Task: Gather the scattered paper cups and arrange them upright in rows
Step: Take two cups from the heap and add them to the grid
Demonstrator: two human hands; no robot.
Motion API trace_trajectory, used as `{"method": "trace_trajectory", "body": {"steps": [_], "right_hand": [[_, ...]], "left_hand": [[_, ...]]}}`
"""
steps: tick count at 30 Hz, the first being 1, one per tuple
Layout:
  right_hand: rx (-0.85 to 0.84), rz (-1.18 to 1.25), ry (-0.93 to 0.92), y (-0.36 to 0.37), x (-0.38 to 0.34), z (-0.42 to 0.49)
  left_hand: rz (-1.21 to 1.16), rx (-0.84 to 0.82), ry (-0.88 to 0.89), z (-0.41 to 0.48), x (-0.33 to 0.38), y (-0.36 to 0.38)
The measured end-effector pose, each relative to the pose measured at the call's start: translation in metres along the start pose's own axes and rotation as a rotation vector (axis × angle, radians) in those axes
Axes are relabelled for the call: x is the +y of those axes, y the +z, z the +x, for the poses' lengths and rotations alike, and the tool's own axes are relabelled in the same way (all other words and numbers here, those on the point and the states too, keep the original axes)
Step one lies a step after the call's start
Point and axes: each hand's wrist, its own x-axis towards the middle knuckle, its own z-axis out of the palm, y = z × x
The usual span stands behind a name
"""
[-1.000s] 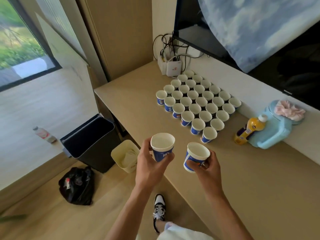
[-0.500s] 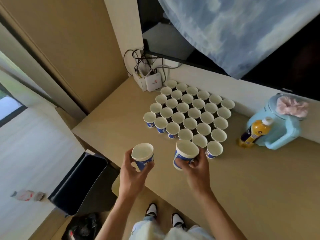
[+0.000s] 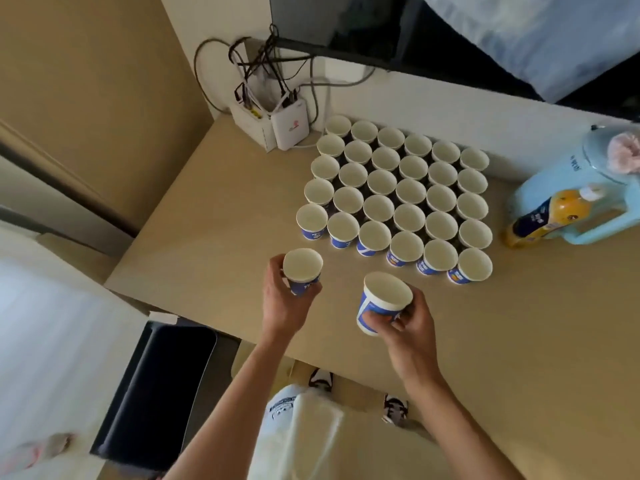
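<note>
cups (image 3: 398,199): white inside, blue outside with white print, all alike. bench (image 3: 225,220) plain beige, wall (image 3: 86,81) darker tan. router (image 3: 290,128) white, red logo; cables (image 3: 199,71) black and grey. bottle (image 3: 550,216) orange, dark blue label, white cap. jug (image 3: 561,171) pale blue, scrunchie (image 3: 623,150) pink. bin (image 3: 162,382) black. cloth (image 3: 554,39) blue with white cloud pattern. shoes (image 3: 394,408) white and black

Both bare forearms (image 3: 242,393) are stretching forward side by side, wrists apart. The left hand (image 3: 285,303) is curling fingers and thumb round the left cup (image 3: 302,271) (mouth up); the right hand (image 3: 412,323) is gripping the right cup (image 3: 382,303), tilted, with fingers wrapping its lower wall.
</note>
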Motion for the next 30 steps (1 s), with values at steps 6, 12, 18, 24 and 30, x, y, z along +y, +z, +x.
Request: {"method": "trace_trajectory", "body": {"steps": [6,12,18,24,30], "right_hand": [[0.057,-0.026,0.019,0.017,0.016,0.0],[0.063,-0.074,0.021,0.022,0.025,0.003],[0.112,-0.081,0.038,0.018,0.028,0.005],[0.122,-0.094,0.044,0.017,0.031,0.009],[0.119,-0.102,0.051,0.017,0.033,0.013]], "left_hand": [[0.056,-0.035,0.026,0.034,-0.037,0.006],[0.094,-0.065,0.071,0.062,-0.052,0.02],[0.094,-0.084,0.092,0.08,-0.058,0.031],[0.117,-0.08,0.141,0.089,-0.055,0.033],[0.137,-0.08,0.181,0.093,-0.052,0.033]]}}
